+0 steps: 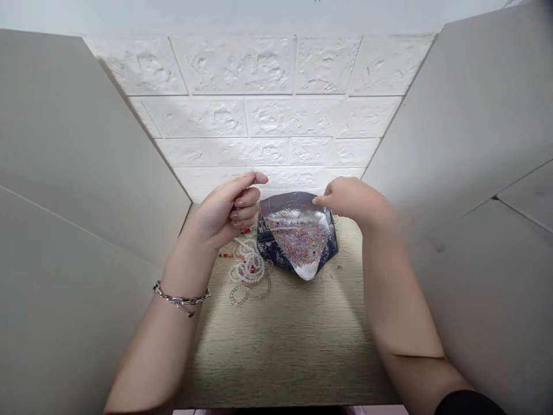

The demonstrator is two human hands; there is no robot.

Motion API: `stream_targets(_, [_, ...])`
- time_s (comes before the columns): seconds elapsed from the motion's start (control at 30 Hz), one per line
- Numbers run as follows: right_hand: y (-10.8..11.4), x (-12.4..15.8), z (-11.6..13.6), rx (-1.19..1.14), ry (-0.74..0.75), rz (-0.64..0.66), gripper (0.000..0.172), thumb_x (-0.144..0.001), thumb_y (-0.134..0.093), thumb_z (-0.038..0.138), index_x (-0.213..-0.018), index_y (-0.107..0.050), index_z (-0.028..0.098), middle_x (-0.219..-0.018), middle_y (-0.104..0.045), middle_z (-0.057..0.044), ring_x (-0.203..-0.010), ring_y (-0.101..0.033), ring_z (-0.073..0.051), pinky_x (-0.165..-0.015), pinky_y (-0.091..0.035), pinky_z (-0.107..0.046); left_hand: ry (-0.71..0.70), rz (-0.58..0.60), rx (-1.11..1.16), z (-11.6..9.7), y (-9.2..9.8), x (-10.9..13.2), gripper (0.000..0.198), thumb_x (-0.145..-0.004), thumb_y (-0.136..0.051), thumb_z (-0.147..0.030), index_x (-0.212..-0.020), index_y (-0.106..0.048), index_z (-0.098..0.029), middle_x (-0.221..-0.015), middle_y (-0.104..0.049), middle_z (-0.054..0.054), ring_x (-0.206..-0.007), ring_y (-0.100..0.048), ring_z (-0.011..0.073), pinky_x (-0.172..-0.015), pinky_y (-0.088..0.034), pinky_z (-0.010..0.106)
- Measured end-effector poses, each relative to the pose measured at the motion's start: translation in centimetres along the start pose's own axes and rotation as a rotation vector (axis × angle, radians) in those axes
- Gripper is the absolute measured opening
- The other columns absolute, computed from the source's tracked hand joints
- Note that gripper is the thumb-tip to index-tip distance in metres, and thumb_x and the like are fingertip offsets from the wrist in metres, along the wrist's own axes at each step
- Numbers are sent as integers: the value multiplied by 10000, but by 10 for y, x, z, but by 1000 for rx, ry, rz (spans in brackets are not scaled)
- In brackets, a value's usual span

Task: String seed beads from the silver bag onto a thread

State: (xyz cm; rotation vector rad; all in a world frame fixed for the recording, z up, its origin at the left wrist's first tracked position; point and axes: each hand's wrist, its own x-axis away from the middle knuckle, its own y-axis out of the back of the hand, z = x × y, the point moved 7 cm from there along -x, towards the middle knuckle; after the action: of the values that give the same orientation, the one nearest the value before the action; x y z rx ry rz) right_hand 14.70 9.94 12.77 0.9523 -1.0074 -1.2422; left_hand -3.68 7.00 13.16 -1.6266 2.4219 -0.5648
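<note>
My left hand (237, 206) is closed, its thumb and forefinger pinched and the other fingers curled in. From that pinch a fine thread (269, 200) seems to hang toward the bag. A dark blue patterned bag with a silver lining (307, 270) lies open, holding many tiny pink and multicoloured beads (300, 239). Over the bag's upper right edge, my right hand (348, 197) is closed in a pinch; what sits between its fingertips is too small to make out. Below my left hand, white bead strands (249, 265) lie coiled beside the bag.
A clear bead strand (242, 297) and some red beads (225, 255) lie left of the bag on the wood-grain table (280, 351). Grey panels (78, 173) (453, 127) stand at both sides, and a white brick-pattern wall (242, 69) closes the back.
</note>
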Motion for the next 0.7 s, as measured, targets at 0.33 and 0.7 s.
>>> stream_targets(0.33, [-35,40,109,-487,651,294,344,-689,-526,504,-658,-569,163,-619,-493,10,-575,-411,-89,-535,-289,-237,2,-35,190,1,0,-1,177,-853,-399,-205,-729,-519,-164,-415,-290,-84,-306,-295,19,-287,-207,112])
stream_targets(0.7, [-38,37,110,-639,730,409,220,-753,-493,358,-762,-590,161,-701,-542,12,-624,-460,-79,-578,-348,-223,-62,-9,238,-19,4,8,231,-858,-389,-222,-692,-538,-162,-423,-359,-70,-335,-377,14,-339,-304,116])
